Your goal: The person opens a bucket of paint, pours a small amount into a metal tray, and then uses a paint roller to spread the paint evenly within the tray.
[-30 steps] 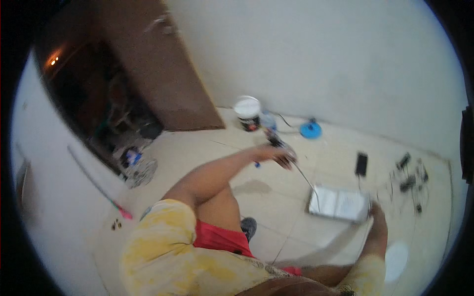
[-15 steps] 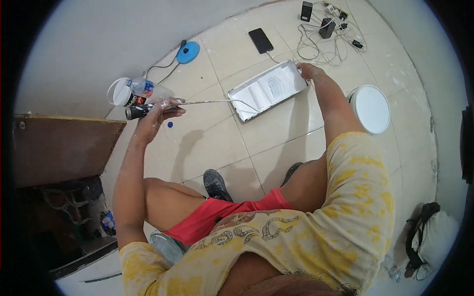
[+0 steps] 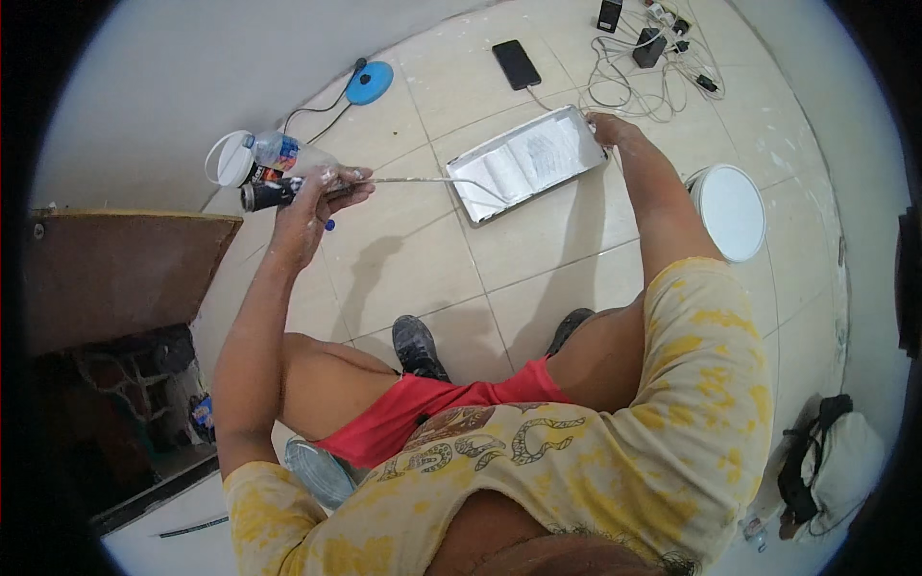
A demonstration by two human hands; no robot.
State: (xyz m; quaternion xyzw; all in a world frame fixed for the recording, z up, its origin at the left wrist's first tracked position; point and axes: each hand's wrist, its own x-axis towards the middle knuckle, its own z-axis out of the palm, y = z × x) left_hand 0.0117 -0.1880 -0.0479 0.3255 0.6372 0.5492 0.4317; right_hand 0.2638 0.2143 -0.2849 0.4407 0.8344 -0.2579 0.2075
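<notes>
My left hand (image 3: 327,202), smeared with white paint, is closed around the black handle of a paint roller (image 3: 413,180). Some of its fingertips stretch along the metal rod. That rod bends down into a paint tray (image 3: 523,207) on the tiled floor. The roller's white head is hard to tell from the white paint in the tray. At the tray's far right corner, my right hand (image 3: 615,131) grips the rim; its fingertips are partly hidden. Just beyond my left hand are a clear plastic bottle (image 3: 274,149) and a white bucket (image 3: 230,158).
A phone (image 3: 517,64) on a cable lies behind the tray. Tangled cables and black adapters (image 3: 649,48) are at the far right. Near my right arm stands a white-lidded bucket (image 3: 732,213). A blue disc (image 3: 370,84) rests by the wall, and a brown wooden panel (image 3: 125,274) is at left.
My left hand has shifted slightly right and up with the roller, its fingers stretched further along the rod. My right hand stays on the tray's corner. The whole view has shifted a little.
</notes>
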